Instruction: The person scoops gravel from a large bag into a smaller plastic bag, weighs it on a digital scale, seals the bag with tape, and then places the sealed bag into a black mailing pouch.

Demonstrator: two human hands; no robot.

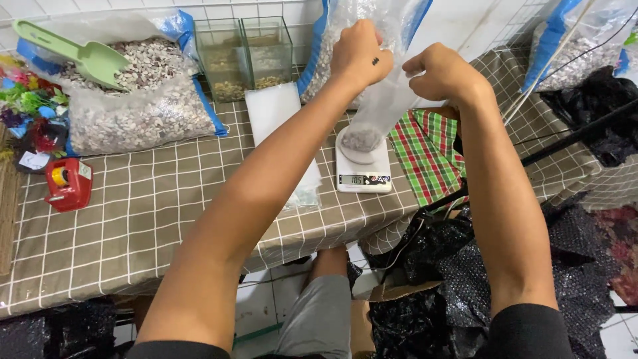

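My left hand (pixel 361 53) and right hand (pixel 444 74) are both raised over the table (pixel 133 219), close together, each closed on the top of a clear bag (pixel 385 100). The bag hangs with its long axis near upright, mouth up between my fists, tilting slightly right at the top. Its bottom holds a small heap of gravel (pixel 362 138) and rests on the pan of a white scale (pixel 362 166), whose display faces me.

Surroundings: a white foam slab (pixel 272 110) lies just left of the scale; a checked cloth (pixel 425 156) lies just right of it. Two glass tanks (pixel 244 56) stand behind the slab. Far left, an open sack of gravel (pixel 133 106) carries a green scoop (pixel 83 56). A red tape dispenser (pixel 66 185) sits near the left edge. A second large sack (pixel 332 46) stands directly behind my left fist, partly hidden by it. Black bubble wrap (pixel 465 279) is piled below the table on the right.
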